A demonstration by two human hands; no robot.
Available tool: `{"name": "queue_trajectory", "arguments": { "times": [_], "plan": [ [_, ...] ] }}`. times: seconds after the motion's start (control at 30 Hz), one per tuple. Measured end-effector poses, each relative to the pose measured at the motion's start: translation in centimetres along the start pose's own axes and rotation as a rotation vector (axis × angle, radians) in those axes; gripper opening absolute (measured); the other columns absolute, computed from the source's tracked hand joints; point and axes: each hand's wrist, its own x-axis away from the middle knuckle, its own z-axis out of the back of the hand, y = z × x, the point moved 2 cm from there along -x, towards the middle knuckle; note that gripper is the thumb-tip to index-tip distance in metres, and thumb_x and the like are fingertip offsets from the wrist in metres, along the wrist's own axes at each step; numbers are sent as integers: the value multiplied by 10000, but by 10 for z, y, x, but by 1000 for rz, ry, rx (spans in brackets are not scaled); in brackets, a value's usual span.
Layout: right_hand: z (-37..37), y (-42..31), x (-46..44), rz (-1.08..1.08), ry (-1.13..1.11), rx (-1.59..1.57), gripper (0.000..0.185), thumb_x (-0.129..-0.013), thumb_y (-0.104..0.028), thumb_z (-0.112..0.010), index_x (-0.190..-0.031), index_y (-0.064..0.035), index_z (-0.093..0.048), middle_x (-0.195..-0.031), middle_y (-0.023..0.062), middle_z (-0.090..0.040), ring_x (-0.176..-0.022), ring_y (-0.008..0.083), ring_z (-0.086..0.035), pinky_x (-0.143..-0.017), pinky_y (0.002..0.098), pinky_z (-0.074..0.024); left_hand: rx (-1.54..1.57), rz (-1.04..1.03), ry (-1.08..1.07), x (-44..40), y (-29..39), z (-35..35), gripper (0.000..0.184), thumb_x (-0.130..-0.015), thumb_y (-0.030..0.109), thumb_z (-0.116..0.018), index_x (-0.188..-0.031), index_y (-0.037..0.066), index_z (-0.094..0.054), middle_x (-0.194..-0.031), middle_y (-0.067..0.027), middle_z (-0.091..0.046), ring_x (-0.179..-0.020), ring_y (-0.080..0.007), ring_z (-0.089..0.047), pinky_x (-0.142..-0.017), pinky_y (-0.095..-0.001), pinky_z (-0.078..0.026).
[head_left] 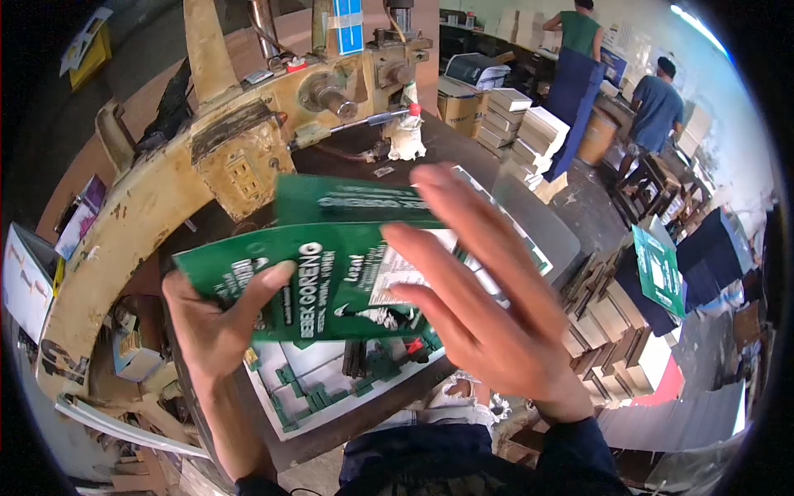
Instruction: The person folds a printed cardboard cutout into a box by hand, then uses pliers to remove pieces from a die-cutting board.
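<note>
My left hand [217, 318] grips a green printed card [318, 285] by its left end, thumb pressed on the front face. White lettering reads "BEBEK GORENG", with a duck drawing near the lower edge. Behind it is a second green card [356, 201], blurred; I cannot tell which hand supports it. My right hand [496, 322] lies over the cards' right end, fingers stretched and apart, smeared by motion. Its fingertips overlap the front card; whether they touch it is unclear. Below is a white board [308, 422] with green blocks [318, 400] along its edge, partly hidden by the card.
A worn cream machine [240, 153] curves around the left and back. Stacks of flat pale pieces [616, 331] stand at right, a green printed sheet [659, 271] on top. White box stacks [542, 136] and two people [657, 103] are farther back.
</note>
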Motion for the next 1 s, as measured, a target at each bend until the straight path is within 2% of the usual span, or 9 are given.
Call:
{"name": "queue_trajectory", "arguments": {
  "times": [0.1, 0.2, 0.43, 0.67, 0.73, 0.77, 0.8, 0.87, 1.0],
  "plan": [
    [44, 20, 12, 345, 232, 256, 634, -674, -430, -888, -1084, 21, -716, -1333, 224, -619, -1262, 393, -574, -1077, 466, -439, 185, -45, 16, -1, -21, 24, 200, -753, 31, -839, -920, -34, -748, -823, -67, -743, -701, -107, -662, -672, -245, -520],
    [42, 26, 3, 189, 53, 232, 757, -638, -559, -863, -1085, 33, -709, -1278, 215, -661, -1294, 374, -555, -1114, 501, -383, 323, -35, -38, 0, -36, 42, 293, -746, 67, -845, -998, -36, -738, -888, -102, -748, -766, -149, -688, -733, -281, -541],
    [18, 38, 13, -188, -200, -357, 584, -754, -267, -853, -1255, -37, -659, -1283, 153, -672, -1161, 338, -662, -932, 417, -550, 282, -55, 62, 7, -46, 46, 346, -739, 63, -847, -1047, -49, -734, -972, -118, -747, -849, -176, -684, -826, -305, -529],
    [17, 38, 21, -269, -294, -268, 181, -844, -32, -721, -1020, -74, -714, -875, 23, -762, -713, 237, -724, -645, 295, -563, 127, -7, 146, 29, -83, 75, 343, -733, 144, -878, -991, -31, -737, -965, -101, -741, -863, -169, -667, -855, -307, -510],
    [19, 38, 17, -142, -278, -199, 175, -823, -28, -726, -991, -79, -723, -859, 18, -757, -694, 226, -721, -638, 291, -563, 354, -212, 149, 39, -98, 87, 571, -700, 367, -909, -1036, -47, -703, -989, -105, -727, -879, -195, -666, -874, -312, -497],
    [21, 37, 14, -20, -256, -129, 171, -802, -24, -731, -961, -85, -733, -842, 13, -752, -675, 215, -718, -631, 288, -564, 318, -115, 126, 50, -141, 116, 907, -725, 671, -779, -1179, -97, -613, -1039, -153, -717, -901, -251, -678, -923, -335, -486],
    [20, 39, 11, 20, -277, -142, 177, -758, -51, -752, -928, -102, -747, -886, 11, -752, -787, 205, -727, -679, 312, -577, 308, -113, 148, 37, -109, 109, 907, -725, 671, -779, -1179, -97, -613, -1039, -153, -717, -901, -251, -678, -923, -335, -486],
    [17, 34, -7, 221, -269, -59, 199, -752, -75, -759, -949, -110, -753, -929, 25, -751, -874, 208, -713, -720, 324, -579, 663, 100, -673, -2, -44, 83, 1298, -761, 971, -283, -1446, -127, -395, -1206, -272, -670, -1057, -439, -669, -973, -401, -514],
    [5, -2, -26, 391, -304, 105, 140, -761, -122, -796, -887, -94, -743, -1066, -2, -755, -1135, 264, -649, -827, 362, -556, 203, 173, -681, -24, -16, 52, 1160, -801, 848, -481, -1394, -147, -422, -1116, -261, -676, -993, -307, -681, -852, -365, -537]
  ]
}}
